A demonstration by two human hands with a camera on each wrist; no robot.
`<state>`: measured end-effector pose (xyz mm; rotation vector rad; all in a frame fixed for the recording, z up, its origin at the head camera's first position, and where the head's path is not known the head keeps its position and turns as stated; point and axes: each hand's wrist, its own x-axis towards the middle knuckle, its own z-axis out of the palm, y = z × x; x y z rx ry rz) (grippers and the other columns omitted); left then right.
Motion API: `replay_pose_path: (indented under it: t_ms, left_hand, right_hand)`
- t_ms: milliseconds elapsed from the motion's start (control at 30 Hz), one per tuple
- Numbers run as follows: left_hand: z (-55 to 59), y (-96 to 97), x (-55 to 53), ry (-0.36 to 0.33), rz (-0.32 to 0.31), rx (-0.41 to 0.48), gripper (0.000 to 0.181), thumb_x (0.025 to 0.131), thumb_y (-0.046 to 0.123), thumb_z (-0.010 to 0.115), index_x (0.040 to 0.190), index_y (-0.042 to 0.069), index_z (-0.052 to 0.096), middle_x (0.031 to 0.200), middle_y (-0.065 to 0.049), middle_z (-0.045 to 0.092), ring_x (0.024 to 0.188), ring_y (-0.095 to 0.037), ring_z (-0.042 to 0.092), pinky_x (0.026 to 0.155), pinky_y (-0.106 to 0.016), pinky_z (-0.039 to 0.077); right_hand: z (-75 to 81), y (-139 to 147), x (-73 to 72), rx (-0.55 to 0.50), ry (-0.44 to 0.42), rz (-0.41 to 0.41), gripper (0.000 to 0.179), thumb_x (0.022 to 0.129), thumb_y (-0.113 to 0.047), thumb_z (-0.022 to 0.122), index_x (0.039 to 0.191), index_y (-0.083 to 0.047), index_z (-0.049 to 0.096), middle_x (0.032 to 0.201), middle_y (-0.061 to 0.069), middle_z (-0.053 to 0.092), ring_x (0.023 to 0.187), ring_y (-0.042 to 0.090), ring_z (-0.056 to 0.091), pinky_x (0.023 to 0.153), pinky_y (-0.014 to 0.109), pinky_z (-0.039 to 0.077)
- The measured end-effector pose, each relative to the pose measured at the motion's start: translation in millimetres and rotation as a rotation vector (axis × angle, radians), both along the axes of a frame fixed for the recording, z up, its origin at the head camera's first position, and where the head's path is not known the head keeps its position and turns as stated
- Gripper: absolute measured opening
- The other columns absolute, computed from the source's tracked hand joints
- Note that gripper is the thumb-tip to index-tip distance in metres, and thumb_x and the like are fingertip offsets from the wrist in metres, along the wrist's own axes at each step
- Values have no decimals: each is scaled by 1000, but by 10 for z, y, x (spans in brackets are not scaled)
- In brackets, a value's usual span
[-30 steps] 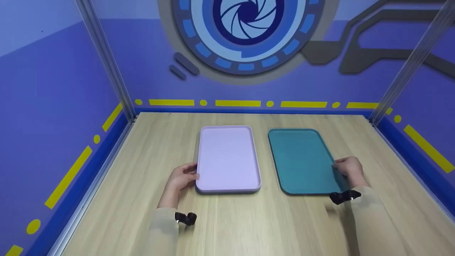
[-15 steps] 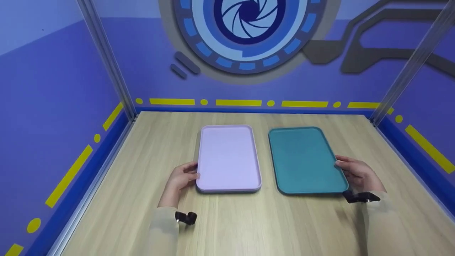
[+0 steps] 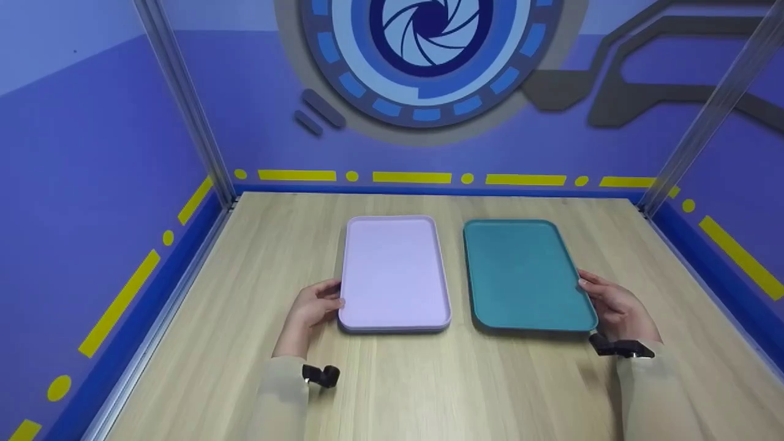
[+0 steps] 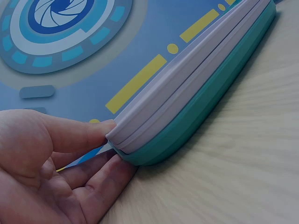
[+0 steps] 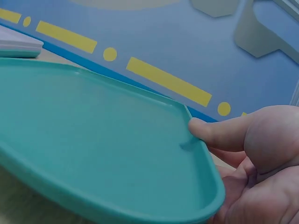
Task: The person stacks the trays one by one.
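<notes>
A stack of trays lies on the left of the table, with lilac trays [image 3: 395, 272] on top and a teal tray [image 4: 201, 112] at the bottom. My left hand [image 3: 313, 306] holds the stack's left edge near its front corner. In the left wrist view its thumb is on the lilac rim and its fingers reach the teal underside. Over on the right, a separate teal tray [image 3: 530, 275] is pinched at its right edge by my right hand [image 3: 618, 306], thumb on the rim and fingers beneath. This tray's near side appears raised off the table, with shadow below.
The wooden table [image 3: 392, 380] is bounded by blue printed walls [image 3: 245, 110] at the back and both sides. Metal posts [image 3: 196, 110] stand at the back corners. A narrow strip of table separates the stack from the single teal tray.
My right hand has shifted to the right and now has its fingers under the teal tray's edge. That tray has moved slightly and seems lifted. My left hand and the stack stay put.
</notes>
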<state>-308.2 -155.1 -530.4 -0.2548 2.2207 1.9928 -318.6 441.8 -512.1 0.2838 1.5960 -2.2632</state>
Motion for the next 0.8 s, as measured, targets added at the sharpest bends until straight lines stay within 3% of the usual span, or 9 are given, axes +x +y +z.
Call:
replay_pose_path:
  t_ms: [67,233,333,467,800]
  left_hand:
    - [3,0,4,-1,-2,-3,57,89,-13,66,145,-5,53,149,-30,53,130,-36,60,94,-33,59]
    - [20,-6,13,-11,-2,-2,58,89,-13,66,145,-4,53,150,-29,52,131,-36,60,97,-35,59]
    - [22,-7,7,-17,-1,-4,58,90,-11,67,145,-4,53,150,-29,52,131,-37,59,99,-38,58]
    - [16,-2,1,-20,6,-17,57,90,-10,67,145,-3,54,150,-27,53,130,-36,60,100,-40,58]
    - [35,19,-7,-28,6,-33,58,90,-12,65,146,-4,52,151,-29,50,135,-40,56,104,-43,56]
  right_hand:
    - [2,-13,10,-51,1,5,27,109,-12,50,130,-26,60,107,-2,79,90,10,76,50,17,51]
    - [59,-98,11,-123,16,12,25,110,-16,47,124,-28,64,101,2,79,75,10,75,39,16,39]
    - [109,-186,-5,-121,36,-7,25,109,-15,48,118,-29,67,103,1,78,81,11,75,47,17,49]
    - [166,-355,-30,-131,47,-29,25,109,-13,49,115,-27,68,105,1,76,87,13,75,69,24,62]
    - [194,-865,-123,-113,46,-13,24,108,-11,50,124,-22,63,106,-2,74,95,12,71,83,31,63]
